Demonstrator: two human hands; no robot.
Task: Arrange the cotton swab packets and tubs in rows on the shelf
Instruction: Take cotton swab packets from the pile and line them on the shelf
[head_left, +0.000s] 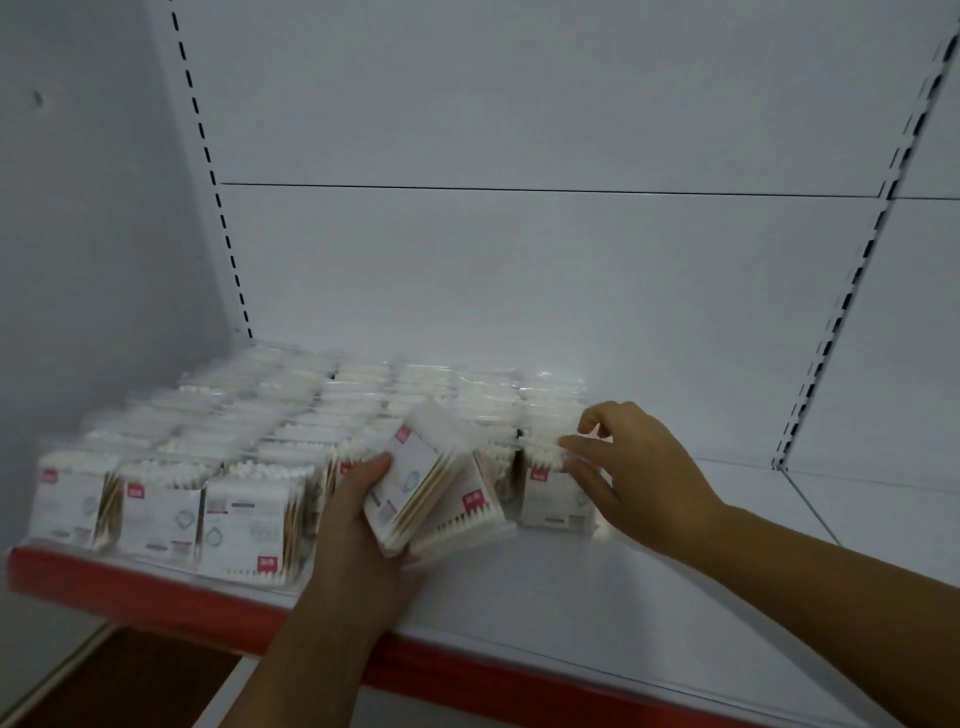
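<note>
A white metal shelf (597, 587) with a red front edge is backed by white panels (519, 286). Rows of clear plastic cotton swab packets (166, 499) are stood left of the fingers (371, 467) of the left hand (353, 530), which are wrapped round a tilted packet (410, 483). An upright packet (550, 499) is pinched by the fingers (576, 444) of the right hand (639, 467).

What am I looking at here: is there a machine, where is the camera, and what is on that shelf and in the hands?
There is no machine here. These are a person's two bare hands, filmed by one wide-angle camera worn on their head, looking forward and down. The white metal shelf has a red front edge, and its left part carries rows of clear plastic cotton swab packets with white labels. The left hand grips a tilted packet, and a slanted packet lies against it. The right hand pinches the top of the upright packet at the right end of the rows.
</note>
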